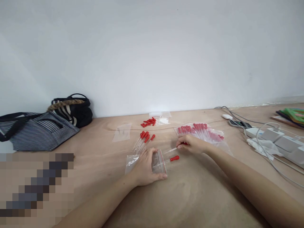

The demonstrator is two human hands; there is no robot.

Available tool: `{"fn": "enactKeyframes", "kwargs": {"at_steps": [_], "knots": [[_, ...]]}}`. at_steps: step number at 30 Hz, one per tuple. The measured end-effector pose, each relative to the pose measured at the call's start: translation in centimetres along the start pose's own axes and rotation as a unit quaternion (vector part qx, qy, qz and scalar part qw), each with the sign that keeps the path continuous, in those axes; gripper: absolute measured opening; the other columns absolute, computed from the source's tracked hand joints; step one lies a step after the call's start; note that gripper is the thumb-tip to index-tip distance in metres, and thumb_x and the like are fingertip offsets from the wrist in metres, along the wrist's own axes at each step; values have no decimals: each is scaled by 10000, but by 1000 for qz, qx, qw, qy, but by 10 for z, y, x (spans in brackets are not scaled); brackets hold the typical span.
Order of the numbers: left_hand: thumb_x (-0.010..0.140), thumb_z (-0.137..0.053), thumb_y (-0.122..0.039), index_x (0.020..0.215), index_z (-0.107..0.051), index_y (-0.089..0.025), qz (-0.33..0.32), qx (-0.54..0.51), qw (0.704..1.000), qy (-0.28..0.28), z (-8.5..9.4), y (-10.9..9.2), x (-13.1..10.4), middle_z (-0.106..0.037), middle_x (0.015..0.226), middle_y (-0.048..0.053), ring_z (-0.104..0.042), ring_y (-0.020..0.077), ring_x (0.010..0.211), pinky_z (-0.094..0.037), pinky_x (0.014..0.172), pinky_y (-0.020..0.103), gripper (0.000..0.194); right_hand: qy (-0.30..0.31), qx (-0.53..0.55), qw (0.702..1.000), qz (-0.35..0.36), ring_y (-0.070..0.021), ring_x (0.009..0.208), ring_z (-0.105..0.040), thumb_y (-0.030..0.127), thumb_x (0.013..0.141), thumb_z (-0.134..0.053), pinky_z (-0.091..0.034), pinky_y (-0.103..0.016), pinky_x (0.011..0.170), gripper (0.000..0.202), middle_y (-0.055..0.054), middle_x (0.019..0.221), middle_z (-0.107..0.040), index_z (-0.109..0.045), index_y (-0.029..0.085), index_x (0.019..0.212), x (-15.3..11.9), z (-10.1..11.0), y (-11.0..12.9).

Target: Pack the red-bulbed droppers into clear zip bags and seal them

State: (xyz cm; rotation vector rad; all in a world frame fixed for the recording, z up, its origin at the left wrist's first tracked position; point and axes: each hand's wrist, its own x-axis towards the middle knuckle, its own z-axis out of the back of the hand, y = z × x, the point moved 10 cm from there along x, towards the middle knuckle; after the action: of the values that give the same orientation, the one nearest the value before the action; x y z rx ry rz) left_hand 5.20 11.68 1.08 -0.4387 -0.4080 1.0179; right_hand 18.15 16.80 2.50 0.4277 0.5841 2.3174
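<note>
My left hand point(147, 167) lies over a small clear zip bag point(162, 161), thumb and fingers spread along its open edge on the right. One glass dropper with a red bulb point(175, 158) lies partly in the bag, its bulb outside. My right hand point(190, 144) pinches a second dropper point(171, 150) by its red bulb, the glass tip pointing left at the bag's mouth. Several loose droppers point(145, 136) lie just beyond my left hand. Bags filled with red-bulbed droppers point(199, 129) lie beyond my right hand.
More droppers point(149, 122) lie near the wall, beside a flat clear bag point(122, 132). A striped bag point(45, 129) and a black bag point(79, 110) stand at the left. At the right are a phone point(239, 124), white chargers point(287, 144), cables and tissue point(264, 147).
</note>
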Motion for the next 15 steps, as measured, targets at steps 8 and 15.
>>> {"fn": "enactKeyframes", "kwargs": {"at_steps": [8, 15], "knots": [[551, -702, -495, 1143, -353, -164, -1, 9, 1000, 2, -1, 0, 1, -460, 1165, 132, -426, 310, 1103, -367, 900, 462, 763, 26, 9, 1000, 16, -137, 702, -530, 154, 773, -499, -404, -235, 635, 119, -34, 746, -586, -618, 153, 768, 5, -18, 15], [551, -701, -497, 1132, -355, -175, -15, 16, 1000, -2, -1, -2, 2, -469, 1163, 125, -426, 312, 1106, -352, 914, 477, 748, 6, 57, 997, 60, -115, 681, -526, 171, 785, -514, -415, -221, 650, 119, -27, 751, -567, -629, 151, 761, 14, -40, 47]]}}
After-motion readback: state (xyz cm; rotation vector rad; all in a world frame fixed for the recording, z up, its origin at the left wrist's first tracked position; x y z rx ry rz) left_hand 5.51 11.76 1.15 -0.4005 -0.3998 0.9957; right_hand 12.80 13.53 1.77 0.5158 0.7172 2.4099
